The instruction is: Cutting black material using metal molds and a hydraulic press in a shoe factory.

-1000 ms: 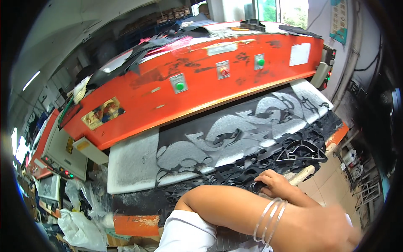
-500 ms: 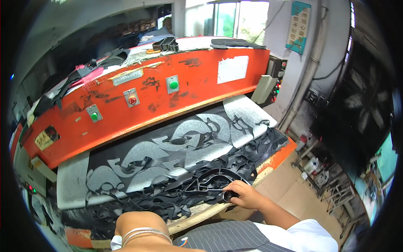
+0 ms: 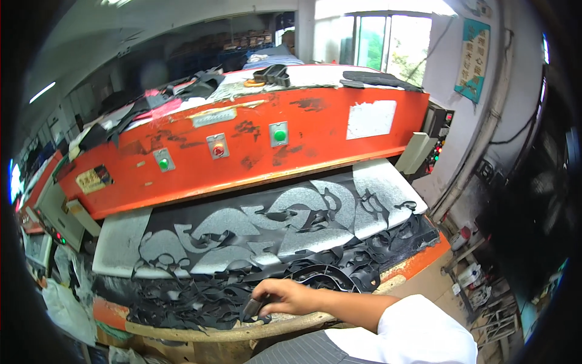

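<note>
My right hand (image 3: pixel 285 298) reaches in from the lower right, over the near edge of the press bed. Its thumb and fingers are closed on a small dark curved piece (image 3: pixel 251 310), partly hidden by the fingers; its exact kind is unclear. Beneath and beside the hand lies a heap of black material scraps (image 3: pixel 182 303). A curved black cutting die (image 3: pixel 330 271) rests on the scraps beyond my forearm, which covers part of it. Farther back, a black sheet with large cut-out gaps (image 3: pixel 267 227) lies on the pale cutting board (image 3: pixel 121 242). My left hand is out of view.
A red press beam (image 3: pixel 200 176) with green and red buttons spans the far side, above the board. Scraps and orange-handled scissors (image 3: pixel 253 83) lie on its top. A worn wooden rail (image 3: pixel 224 333) edges the bed. At right stand a large dark fan (image 3: pixel 521 164) and a cluttered rack (image 3: pixel 485 297).
My right hand has moved left along the near edge, away from the cutting die, still holding a dark piece. My left forearm has left the view. The view has shifted.
</note>
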Tool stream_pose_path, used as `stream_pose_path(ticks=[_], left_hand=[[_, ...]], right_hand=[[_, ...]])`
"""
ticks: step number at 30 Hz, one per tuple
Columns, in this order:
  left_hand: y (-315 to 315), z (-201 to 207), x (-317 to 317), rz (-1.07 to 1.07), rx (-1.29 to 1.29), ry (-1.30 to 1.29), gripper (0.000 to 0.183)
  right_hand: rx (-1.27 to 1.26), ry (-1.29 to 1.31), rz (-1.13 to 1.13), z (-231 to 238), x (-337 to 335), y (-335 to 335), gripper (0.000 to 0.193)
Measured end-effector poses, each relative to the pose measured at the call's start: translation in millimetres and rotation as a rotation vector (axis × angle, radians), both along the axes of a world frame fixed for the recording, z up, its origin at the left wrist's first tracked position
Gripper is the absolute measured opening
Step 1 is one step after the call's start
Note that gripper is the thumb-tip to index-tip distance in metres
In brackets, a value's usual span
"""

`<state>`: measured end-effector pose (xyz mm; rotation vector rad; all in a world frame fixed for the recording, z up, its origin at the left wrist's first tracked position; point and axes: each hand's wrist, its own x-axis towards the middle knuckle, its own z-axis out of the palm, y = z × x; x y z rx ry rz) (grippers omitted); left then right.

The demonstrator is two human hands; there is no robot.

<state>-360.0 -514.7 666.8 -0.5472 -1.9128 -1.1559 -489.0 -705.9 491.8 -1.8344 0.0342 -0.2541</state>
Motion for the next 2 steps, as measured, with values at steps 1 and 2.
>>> stream_pose_path(ticks=[1,2], left_hand=[[-11,-42,-2,0.134,-0.376,0.517,0.016],[-24,-95,-5,0.268,-0.74,1.042,0.02]], right_hand=[[0.005,-0.081,0.045,-1,8,3,0.04],[0.013,-0.159,0.09,-7,16,11,0.044]])
